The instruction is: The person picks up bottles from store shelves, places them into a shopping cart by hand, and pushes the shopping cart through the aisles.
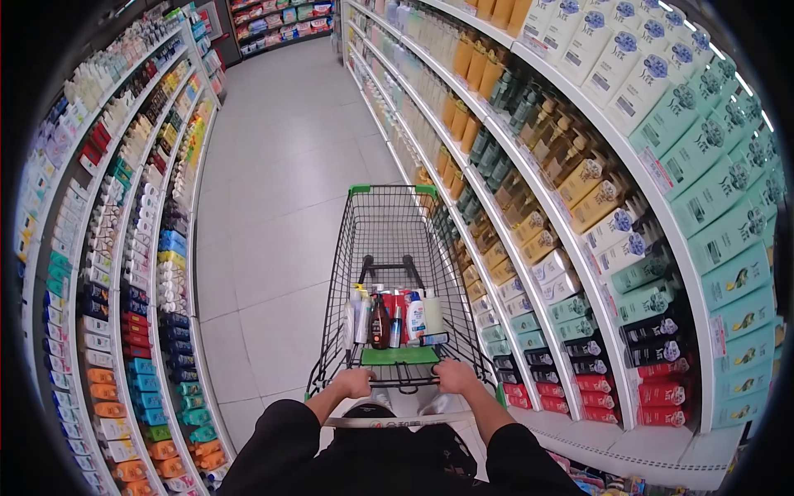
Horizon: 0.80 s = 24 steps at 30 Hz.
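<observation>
A wire shopping cart [341, 273] with green corner pieces stands in front of me. My left hand [355, 383] is wrapped round the cart near its rear edge on the left. On the right side, my right hand [454, 376] grips the cart in the same way. Between and beyond the hands lies a green panel [400, 356]. Several bottles stand upright in the cart, among them a dark brown bottle [380, 322] and a white bottle [416, 318] with a blue label. A blue-capped tube [433, 339] lies on its side by them.
Shelves of bottles and packages line the left side [124, 289] and the right side [529, 165], close to the cart's right edge. A grey tiled floor [273, 165] runs forward between them. More shelves with packets [281, 21] stand at the far end.
</observation>
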Each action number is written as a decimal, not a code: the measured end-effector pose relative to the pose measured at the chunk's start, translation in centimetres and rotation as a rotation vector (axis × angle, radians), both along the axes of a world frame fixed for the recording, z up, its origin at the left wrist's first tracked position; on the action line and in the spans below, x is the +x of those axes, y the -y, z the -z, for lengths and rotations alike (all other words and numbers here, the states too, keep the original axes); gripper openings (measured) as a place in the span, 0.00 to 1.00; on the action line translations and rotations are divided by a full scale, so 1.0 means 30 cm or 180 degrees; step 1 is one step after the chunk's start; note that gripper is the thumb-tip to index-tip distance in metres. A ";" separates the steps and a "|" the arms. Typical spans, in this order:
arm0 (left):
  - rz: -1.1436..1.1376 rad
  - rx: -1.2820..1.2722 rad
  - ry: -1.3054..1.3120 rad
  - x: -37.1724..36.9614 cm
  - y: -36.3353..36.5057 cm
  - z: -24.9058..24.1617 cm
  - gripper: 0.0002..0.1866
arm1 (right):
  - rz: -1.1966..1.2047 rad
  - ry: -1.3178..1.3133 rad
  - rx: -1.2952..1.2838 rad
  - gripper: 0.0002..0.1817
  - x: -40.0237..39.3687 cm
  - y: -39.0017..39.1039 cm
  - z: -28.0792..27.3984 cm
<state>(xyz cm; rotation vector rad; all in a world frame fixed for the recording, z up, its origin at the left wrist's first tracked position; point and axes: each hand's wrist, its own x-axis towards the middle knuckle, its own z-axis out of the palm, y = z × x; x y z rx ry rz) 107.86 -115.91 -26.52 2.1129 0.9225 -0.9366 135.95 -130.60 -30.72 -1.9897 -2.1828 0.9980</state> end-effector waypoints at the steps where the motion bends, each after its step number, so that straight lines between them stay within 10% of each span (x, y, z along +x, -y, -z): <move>1: -0.0014 -0.0004 -0.0010 0.018 -0.015 0.002 0.29 | -0.0090 0.0037 -0.0055 0.11 0.025 -0.021 0.007; 16: -0.0338 0.0531 -0.0320 0.311 -0.214 -0.025 0.30 | -0.0397 -0.0221 0.0174 0.12 0.331 -0.373 0.059; 24: -0.1831 0.2667 0.0568 0.446 -0.056 -0.047 0.29 | -0.0718 -0.0260 0.0085 0.12 0.471 -0.579 0.053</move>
